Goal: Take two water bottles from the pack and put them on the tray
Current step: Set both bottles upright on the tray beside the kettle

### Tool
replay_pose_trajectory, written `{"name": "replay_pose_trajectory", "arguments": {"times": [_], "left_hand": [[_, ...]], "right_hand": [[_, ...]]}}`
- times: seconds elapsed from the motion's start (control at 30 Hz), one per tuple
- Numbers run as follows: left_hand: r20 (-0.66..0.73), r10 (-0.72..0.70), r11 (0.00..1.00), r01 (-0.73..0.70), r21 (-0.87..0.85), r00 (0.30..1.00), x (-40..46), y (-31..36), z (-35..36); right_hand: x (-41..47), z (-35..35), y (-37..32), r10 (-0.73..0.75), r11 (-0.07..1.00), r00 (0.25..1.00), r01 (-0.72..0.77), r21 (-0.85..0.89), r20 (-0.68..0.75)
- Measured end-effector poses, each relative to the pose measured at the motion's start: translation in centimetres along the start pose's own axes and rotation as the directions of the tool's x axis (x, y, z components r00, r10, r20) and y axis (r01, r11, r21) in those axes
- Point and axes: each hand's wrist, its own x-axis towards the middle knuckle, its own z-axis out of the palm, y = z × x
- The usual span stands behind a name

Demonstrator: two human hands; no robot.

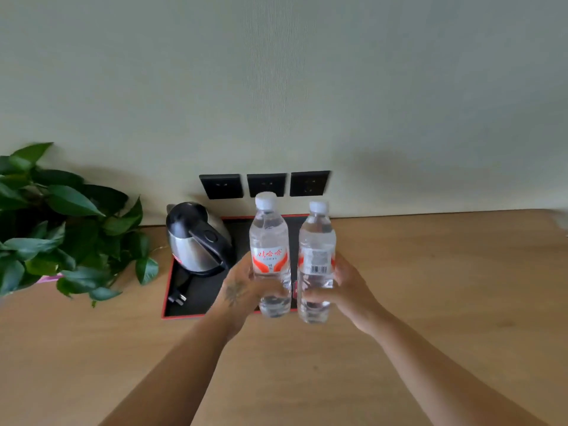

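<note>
I hold two clear water bottles with white caps and red-and-white labels, both upright and side by side in the air. My left hand [242, 287] grips the left bottle [270, 241] around its lower half. My right hand [347, 290] grips the right bottle [316, 250], whose barcode faces me. Both bottles hover over the right part of a black tray with a red rim [196, 316], near its front edge. The bottles and my hands hide the tray's right side. The pack is not in view.
A steel electric kettle [196, 238] with a black lid stands on the tray's left half, its cord and plug [179, 298] lying in front. A leafy potted plant [55, 229] stands at the left. Three black wall sockets [266, 184] sit behind. The wooden counter [445, 272] extends right.
</note>
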Motion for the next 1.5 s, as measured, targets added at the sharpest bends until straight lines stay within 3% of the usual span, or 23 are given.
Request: {"name": "replay_pose_trajectory", "arguments": {"times": [0.23, 0.37, 0.73, 1.2, 1.37, 1.43, 1.5], "left_hand": [[-0.137, -0.023, 0.998, 0.031, 0.055, 0.99, 9.5, 2.9, -0.1], [-0.218, -0.068, 0.993, 0.088, 0.082, 0.974, 12.7, 2.7, 0.6], [-0.285, -0.069, 0.941, 0.157, 0.299, 0.956, 17.8, 0.4, 2.1], [-0.263, 0.032, 0.924, 0.072, 0.376, 0.964, 19.7, -0.6, 2.4], [-0.283, 0.112, 0.973, -0.048, 0.225, 0.953, 17.7, 0.4, 2.6], [-0.243, 0.136, 0.954, -0.061, 0.294, 0.96, 15.8, 1.8, 2.3], [-0.206, 0.204, 0.876, -0.085, 0.474, 0.957, 13.9, 3.0, 1.7]], "right_hand": [[10.4, -1.6, -2.8, -0.164, 0.955, 0.985, 0.145, -0.259, -0.056], [13.9, -1.8, -1.4, -0.235, 0.936, 0.967, 0.199, -0.289, -0.094], [19.0, -1.4, 3.4, -0.245, 0.923, 0.963, 0.196, -0.331, -0.114], [19.9, -0.9, 3.9, -0.292, 0.913, 0.943, 0.225, -0.342, -0.159], [18.6, -1.7, 2.3, -0.266, 0.896, 0.952, 0.188, -0.401, -0.149], [17.6, -2.4, 1.5, -0.253, 0.891, 0.951, 0.159, -0.425, -0.176], [16.4, -3.1, 0.7, -0.238, 0.89, 0.948, 0.126, -0.437, -0.211]]}}
